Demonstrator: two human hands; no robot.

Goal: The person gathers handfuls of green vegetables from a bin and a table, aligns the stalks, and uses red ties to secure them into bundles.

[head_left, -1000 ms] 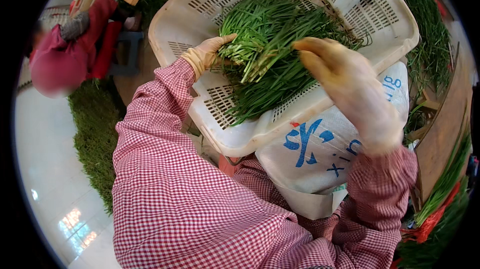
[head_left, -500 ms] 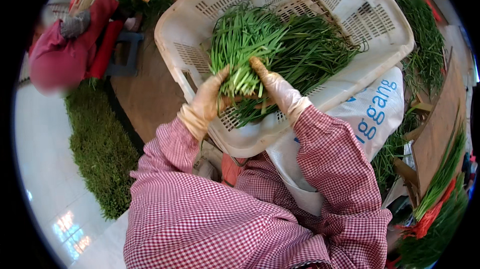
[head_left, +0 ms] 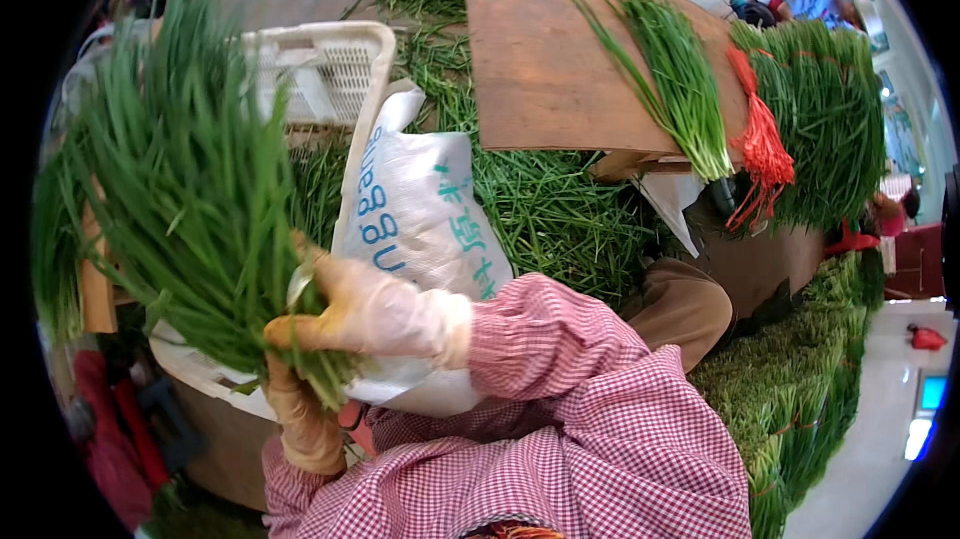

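A thick bunch of garlic chives is lifted above the rim of the white slotted crate, its leaves fanning up and its pale cut ends hanging low. My right hand, in a stained pale glove, is closed round the lower stems. Beneath it my left hand, gloved too, grips the same stems from below; some of its fingers are hidden behind them. More loose chives lie inside the crate, partly covered by the bunch.
A white woven sack leans against the crate. On a brown wooden board lie a small bunch of chives and red ties. Tied bundles stand beyond it. Loose chives cover the floor under the board. Other people sit farther off.
The view has swung to the right, bringing the board and red ties forward. Both hands have raised the chives out of the crate, the leaves now pointing up.
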